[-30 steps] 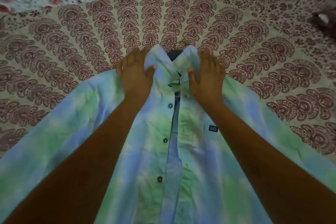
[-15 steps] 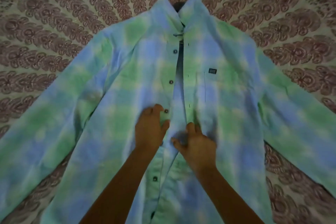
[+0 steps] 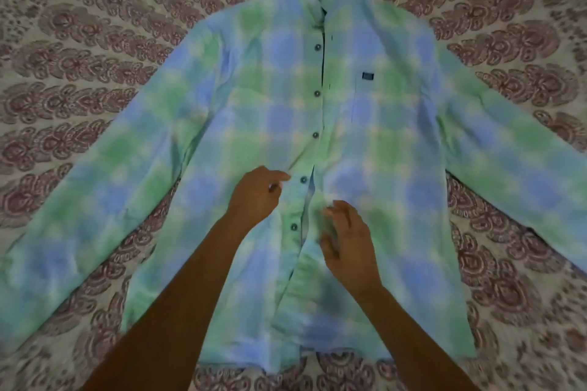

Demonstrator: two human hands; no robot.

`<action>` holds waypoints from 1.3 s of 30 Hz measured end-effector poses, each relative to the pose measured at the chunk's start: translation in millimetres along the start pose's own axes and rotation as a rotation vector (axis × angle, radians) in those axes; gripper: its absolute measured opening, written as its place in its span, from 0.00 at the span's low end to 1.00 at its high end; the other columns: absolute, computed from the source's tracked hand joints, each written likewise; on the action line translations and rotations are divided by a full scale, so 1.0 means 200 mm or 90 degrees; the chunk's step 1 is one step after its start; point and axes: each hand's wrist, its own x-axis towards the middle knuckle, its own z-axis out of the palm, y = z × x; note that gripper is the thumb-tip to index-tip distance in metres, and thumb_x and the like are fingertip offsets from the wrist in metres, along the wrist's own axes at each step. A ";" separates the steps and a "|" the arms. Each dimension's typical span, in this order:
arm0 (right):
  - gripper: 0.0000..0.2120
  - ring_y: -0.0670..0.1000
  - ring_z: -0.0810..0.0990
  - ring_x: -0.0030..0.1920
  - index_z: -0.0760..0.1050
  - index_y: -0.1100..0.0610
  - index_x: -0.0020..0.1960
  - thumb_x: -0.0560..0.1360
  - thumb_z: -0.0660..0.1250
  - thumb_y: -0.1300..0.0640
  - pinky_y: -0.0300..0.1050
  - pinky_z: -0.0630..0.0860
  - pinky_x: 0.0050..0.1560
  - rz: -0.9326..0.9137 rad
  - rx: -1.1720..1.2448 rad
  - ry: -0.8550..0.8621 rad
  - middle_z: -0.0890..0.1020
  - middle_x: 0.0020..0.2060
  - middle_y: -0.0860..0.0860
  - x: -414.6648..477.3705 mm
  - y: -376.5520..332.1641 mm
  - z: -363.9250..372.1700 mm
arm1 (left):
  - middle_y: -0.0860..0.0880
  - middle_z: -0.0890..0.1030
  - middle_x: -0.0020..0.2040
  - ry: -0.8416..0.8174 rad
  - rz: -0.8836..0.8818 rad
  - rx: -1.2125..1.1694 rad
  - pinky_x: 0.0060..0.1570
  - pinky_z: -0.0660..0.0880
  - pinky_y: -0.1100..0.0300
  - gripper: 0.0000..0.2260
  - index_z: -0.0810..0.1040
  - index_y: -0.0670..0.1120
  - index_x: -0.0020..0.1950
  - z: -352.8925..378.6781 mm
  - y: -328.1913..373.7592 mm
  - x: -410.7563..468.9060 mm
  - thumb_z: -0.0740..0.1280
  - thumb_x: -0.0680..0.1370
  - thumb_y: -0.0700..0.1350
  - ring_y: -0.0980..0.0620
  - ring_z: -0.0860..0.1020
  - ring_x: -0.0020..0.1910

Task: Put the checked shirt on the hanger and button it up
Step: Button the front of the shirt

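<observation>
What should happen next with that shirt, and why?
Probably fasten the button between the left hand and right hand: the checked shirt lies flat with its front open, every visible button undone, and both hands are nearest that one.

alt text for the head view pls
A blue-green checked shirt lies front up on a patterned bedspread, sleeves spread, lower front gaping. The left hand and right hand flank that gap, near the buttons.

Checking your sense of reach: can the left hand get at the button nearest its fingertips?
Probably yes: the left hand is right beside that button, which lies uncovered on the shirt; the right hand is clear of it.
</observation>
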 end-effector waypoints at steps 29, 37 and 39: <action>0.17 0.59 0.76 0.51 0.76 0.56 0.58 0.72 0.58 0.59 0.51 0.72 0.52 -0.065 -0.225 -0.348 0.76 0.48 0.58 -0.89 -0.12 0.04 | 0.40 0.81 0.45 -0.105 0.038 0.082 0.48 0.75 0.52 0.17 0.82 0.44 0.52 0.29 -0.33 -1.06 0.57 0.72 0.44 0.39 0.79 0.46; 0.11 0.60 0.78 0.44 0.75 0.59 0.55 0.76 0.58 0.58 0.45 0.71 0.39 0.050 -0.107 -0.172 0.77 0.48 0.59 -0.79 -0.21 0.09 | 0.43 0.80 0.55 -0.047 -0.015 0.107 0.55 0.74 0.52 0.12 0.80 0.49 0.55 0.29 -0.25 -1.04 0.61 0.76 0.40 0.42 0.77 0.54; 0.11 0.61 0.78 0.43 0.75 0.60 0.55 0.75 0.59 0.60 0.46 0.72 0.39 0.093 -0.076 -0.113 0.77 0.48 0.59 -0.72 -0.22 0.12 | 0.44 0.82 0.51 0.022 -0.009 0.017 0.52 0.77 0.53 0.10 0.82 0.48 0.52 0.30 -0.22 -0.97 0.63 0.76 0.40 0.44 0.80 0.48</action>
